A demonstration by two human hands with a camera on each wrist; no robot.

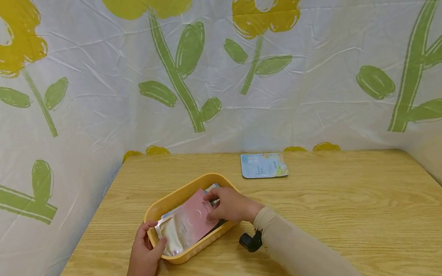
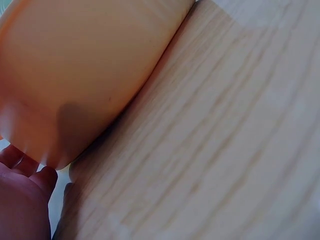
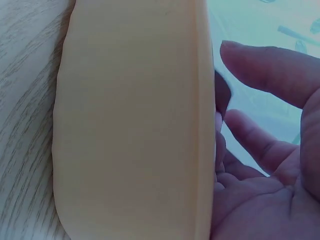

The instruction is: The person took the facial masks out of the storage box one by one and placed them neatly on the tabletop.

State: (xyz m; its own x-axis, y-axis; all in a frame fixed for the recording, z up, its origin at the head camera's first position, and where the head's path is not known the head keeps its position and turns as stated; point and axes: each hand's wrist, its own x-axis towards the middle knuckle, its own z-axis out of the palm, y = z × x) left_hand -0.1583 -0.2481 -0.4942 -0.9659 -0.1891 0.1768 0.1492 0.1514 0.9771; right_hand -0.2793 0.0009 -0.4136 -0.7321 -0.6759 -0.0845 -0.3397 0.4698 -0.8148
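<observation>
Nearest the viewer, a beige sleeve [image 1: 311, 250] runs in from the lower edge of the head view, with a small black device [image 1: 251, 242] at its cuff. Beyond the cuff, the right hand [image 1: 232, 204] reaches over the rim of a yellow basket [image 1: 206, 242] on the wooden table [image 1: 339, 192]. Its thumb and forefinger stand apart at the right end of a pink packet [image 1: 192, 220]; the other fingers drop behind the basket wall in the right wrist view, so I cannot tell whether they pinch anything. The left hand [image 1: 144, 255] is clamped on the basket's left end, fingers over the end rim and thumb over the near corner.

The step in hand looks like handling the packets inside the basket, the left hand steadying it. The next move seems to call for a sure pinch on the thin pink edge, or a clean release, without dragging what lies beneath.

The pink packet lies inside the basket, on top of others whose blue edges peep out. Its long axis follows the basket's length, slanting from near left to far right, silvery end toward the left hand. A blue packet [image 1: 264, 166] lies well apart near the table's back edge, its long axis running side to side.
</observation>
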